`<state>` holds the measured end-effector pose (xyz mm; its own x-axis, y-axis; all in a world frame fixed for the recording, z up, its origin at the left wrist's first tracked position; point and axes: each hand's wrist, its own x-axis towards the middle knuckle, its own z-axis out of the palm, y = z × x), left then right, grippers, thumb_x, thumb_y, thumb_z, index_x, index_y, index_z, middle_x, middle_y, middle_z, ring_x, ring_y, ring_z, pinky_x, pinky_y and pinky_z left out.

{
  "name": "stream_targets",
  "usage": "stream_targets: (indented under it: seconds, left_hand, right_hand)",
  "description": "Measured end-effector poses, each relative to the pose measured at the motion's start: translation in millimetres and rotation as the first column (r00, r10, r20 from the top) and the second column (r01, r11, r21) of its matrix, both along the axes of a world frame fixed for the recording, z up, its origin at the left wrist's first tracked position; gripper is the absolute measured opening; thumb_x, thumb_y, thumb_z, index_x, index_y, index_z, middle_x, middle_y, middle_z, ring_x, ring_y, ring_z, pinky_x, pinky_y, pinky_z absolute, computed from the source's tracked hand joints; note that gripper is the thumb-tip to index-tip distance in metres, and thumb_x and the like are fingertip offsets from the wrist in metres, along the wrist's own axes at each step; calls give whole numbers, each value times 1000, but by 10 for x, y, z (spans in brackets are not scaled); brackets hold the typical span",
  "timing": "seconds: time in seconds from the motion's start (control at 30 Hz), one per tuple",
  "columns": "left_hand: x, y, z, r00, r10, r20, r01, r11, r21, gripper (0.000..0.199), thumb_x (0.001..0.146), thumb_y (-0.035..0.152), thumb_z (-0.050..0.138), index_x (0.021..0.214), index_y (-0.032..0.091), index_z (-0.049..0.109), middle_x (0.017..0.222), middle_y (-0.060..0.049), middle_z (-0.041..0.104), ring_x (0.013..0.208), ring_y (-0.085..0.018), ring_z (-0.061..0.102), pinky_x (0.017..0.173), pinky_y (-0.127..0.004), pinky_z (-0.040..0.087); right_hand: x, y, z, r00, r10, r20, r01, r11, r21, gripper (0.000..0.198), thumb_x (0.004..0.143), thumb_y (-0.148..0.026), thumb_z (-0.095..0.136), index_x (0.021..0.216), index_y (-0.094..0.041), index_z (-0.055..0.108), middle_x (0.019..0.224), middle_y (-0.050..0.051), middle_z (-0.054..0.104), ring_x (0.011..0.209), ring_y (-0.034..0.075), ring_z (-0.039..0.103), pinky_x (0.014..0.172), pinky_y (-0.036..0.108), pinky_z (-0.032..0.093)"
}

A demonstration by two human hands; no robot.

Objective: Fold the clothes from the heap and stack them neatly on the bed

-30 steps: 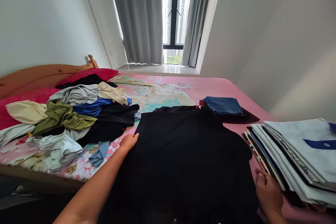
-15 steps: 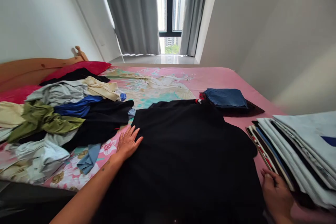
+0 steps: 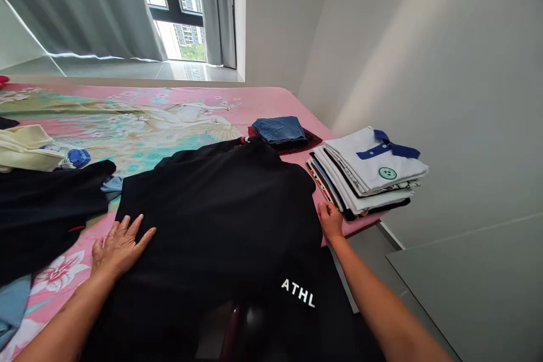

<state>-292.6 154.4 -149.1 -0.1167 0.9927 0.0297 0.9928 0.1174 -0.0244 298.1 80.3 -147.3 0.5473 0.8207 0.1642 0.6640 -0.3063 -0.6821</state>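
A black shirt [image 3: 220, 203] lies spread across the bed in front of me, with a red and white trim near its far edge. My left hand [image 3: 121, 246] rests flat on its left edge, fingers spread. At the opposite edge, my right hand [image 3: 330, 219] is closed with its fingers curled on the shirt's side, just in front of a stack of folded clothes [image 3: 360, 172]. A white polo with a blue collar [image 3: 377, 158] tops that stack. White letters ATHL [image 3: 298, 293] show on black cloth nearest me; whether it is the same garment, I cannot tell.
Folded blue denim [image 3: 280, 129] lies on dark red cloth past the shirt. Unfolded clothes are at left, among them a black garment [image 3: 46, 203] and a cream one [image 3: 27, 147]. A pink flowered sheet [image 3: 275, 103] covers the bed; its right edge drops to the floor.
My view has swung to the right, bringing the whole folded stack and the floor into sight. Both hands stay at the shirt's side edges.
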Motion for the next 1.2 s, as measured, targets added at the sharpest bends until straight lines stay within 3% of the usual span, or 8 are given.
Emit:
stream_targets:
  seconds: [0.13, 0.5, 0.63, 0.73, 0.83, 0.93, 1.03, 1.2]
  left_hand:
    - [1, -9, 16, 1000, -14, 24, 14, 1000, 5, 72, 83, 64, 34, 144, 25, 32, 152, -11, 23, 137, -37, 21, 107, -56, 16]
    - [-85, -89, 21, 994, -29, 104, 29, 1000, -1, 65, 88, 52, 24, 145, 21, 28, 152, -7, 25, 139, -27, 18, 109, -53, 13]
    - [-28, -127, 33, 998, -22, 54, 22, 1000, -8, 70, 83, 60, 33, 144, 25, 30, 152, -7, 25, 139, -29, 19, 107, -55, 16]
    - [-6, -169, 63, 998, -21, 53, 21, 1000, 2, 70, 84, 62, 32, 144, 26, 30, 152, -7, 24, 139, -28, 19, 108, -53, 15]
    - [-29, -200, 74, 997, -41, 68, 42, 999, -4, 68, 85, 62, 29, 144, 27, 29, 152, -7, 24, 139, -27, 20, 109, -52, 14]
    - [-62, -220, 53, 994, -68, 87, 70, 997, -14, 67, 86, 63, 29, 144, 28, 29, 152, -6, 24, 140, -26, 19, 109, -50, 15]
    - [-70, -232, 43, 993, -68, 91, 70, 997, -13, 67, 85, 63, 30, 143, 29, 30, 152, -5, 23, 140, -26, 18, 110, -49, 14]
    - [44, -221, 274, 995, -9, 102, 21, 993, -114, 71, 83, 64, 35, 143, 28, 30, 153, -7, 22, 140, -29, 17, 109, -55, 13]
  right_hand:
    - [-70, 36, 123, 996, 82, 26, -78, 990, -120, 52, 82, -63, 38, 79, -18, 63, 77, 7, 65, 73, 20, 57, 67, 28, 38]
    - [-90, -35, 185, 983, 70, 170, -24, 966, -256, 34, 83, -36, 46, 101, -11, 60, 92, 16, 63, 89, 30, 59, 78, 40, 43]
    - [-408, 94, 428, 925, 121, 361, -129, 992, -3, 42, 83, -29, 47, 120, -8, 48, 115, 19, 55, 109, 28, 52, 95, 42, 39]
    - [-774, 237, 510, 805, 376, 458, -470, 876, 107, 37, 90, -34, 38, 119, -14, 50, 123, 14, 53, 119, 22, 46, 104, 38, 34]
    - [-856, 347, 340, 632, 598, 492, -637, 763, -110, 40, 92, -39, 35, 126, -22, 49, 135, 7, 47, 130, 22, 35, 109, 44, 26]
    - [-605, 427, 12, 642, 577, 505, -506, 813, -287, 50, 93, -40, 31, 135, -16, 43, 142, 10, 40, 134, 26, 29, 109, 46, 26]
    - [-353, 453, -232, 657, 513, 553, -423, 858, -292, 57, 94, -41, 27, 140, -9, 33, 146, 12, 33, 136, 24, 26, 110, 41, 25]
    - [-324, 440, -236, 642, 504, 578, -404, 863, -304, 57, 94, -41, 28, 141, -8, 33, 146, 12, 33, 136, 24, 25, 110, 39, 23]
